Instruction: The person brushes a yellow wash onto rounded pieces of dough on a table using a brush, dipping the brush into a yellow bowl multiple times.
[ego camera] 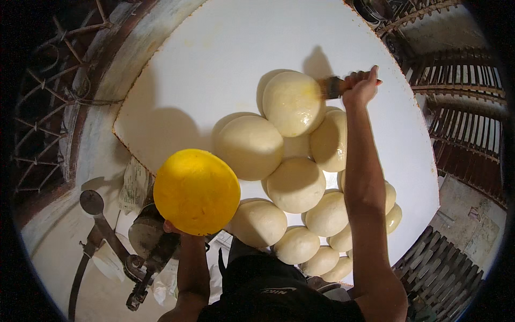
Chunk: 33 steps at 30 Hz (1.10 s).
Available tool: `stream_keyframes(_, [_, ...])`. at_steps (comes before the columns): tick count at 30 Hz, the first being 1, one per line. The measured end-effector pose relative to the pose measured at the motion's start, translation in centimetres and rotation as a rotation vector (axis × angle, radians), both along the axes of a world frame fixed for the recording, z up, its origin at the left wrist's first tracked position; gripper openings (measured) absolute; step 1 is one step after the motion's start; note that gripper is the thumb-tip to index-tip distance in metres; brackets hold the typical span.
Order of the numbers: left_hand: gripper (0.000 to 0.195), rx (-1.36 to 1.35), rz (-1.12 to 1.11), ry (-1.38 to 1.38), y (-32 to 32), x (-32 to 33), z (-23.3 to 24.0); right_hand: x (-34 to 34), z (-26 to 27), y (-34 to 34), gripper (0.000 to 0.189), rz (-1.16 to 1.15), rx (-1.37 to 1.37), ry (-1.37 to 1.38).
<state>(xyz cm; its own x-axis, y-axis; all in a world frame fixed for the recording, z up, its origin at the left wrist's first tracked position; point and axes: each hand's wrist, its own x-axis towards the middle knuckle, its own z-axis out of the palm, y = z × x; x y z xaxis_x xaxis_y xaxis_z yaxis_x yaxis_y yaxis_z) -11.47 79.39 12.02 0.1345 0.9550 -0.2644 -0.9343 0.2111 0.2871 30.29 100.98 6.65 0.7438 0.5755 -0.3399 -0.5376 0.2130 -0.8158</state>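
My right hand (361,89) grips the handle of a brush (333,87). Its blurred bristles touch the right side of a large dough ball (291,102), which has a wet shine and a yellow smear. My left hand (171,228) holds up a round yellow bowl (197,191) at the table's near left edge; the bowl hides most of that hand. Beside the bowl sits another large dough ball (250,148) with a dull surface. Under my right forearm a glossy dough ball (330,141) is partly covered. Several smaller dough balls (297,243) lie closer to me.
The white tabletop (225,52) has rusty edges. To the left stand a metal machine arm (108,233) and a printed sack (134,185). Slatted wooden racks (462,124) line the right side, and stacked slats (438,273) sit at lower right.
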Motion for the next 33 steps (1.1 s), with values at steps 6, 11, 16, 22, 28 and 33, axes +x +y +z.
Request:
stream_keyframes(6, [0.083,-0.005,-0.023,-0.034,0.4,1.6,0.9,-12.0,-0.2,-0.4,0.021,0.908,-0.157,-1.296])
stream_keyframes(11, [0.078,0.021,-0.043,-0.051,1.4,3.3,2.8,-24.9,0.4,-2.2,0.037,1.484,-0.006,-1.268])
stream_keyframes(16, [0.067,0.128,-0.163,-0.108,1.7,3.1,3.9,-14.2,-6.1,7.1,0.031,0.443,-0.185,-0.501])
stream_keyframes(22, [0.064,-0.007,-0.046,-0.102,-0.7,-0.5,2.3,2.5,-5.3,3.7,0.030,-0.346,-0.373,0.173])
stream_keyframes(28, [0.062,-0.141,-0.010,-0.122,-1.4,-1.7,0.5,-9.0,-0.6,4.6,0.033,0.672,-0.575,-1.093])
stream_keyframes(33, [0.062,-0.091,-0.146,-0.152,-0.6,-0.2,1.0,-26.3,-1.8,-3.2,0.020,1.439,-0.060,-1.556])
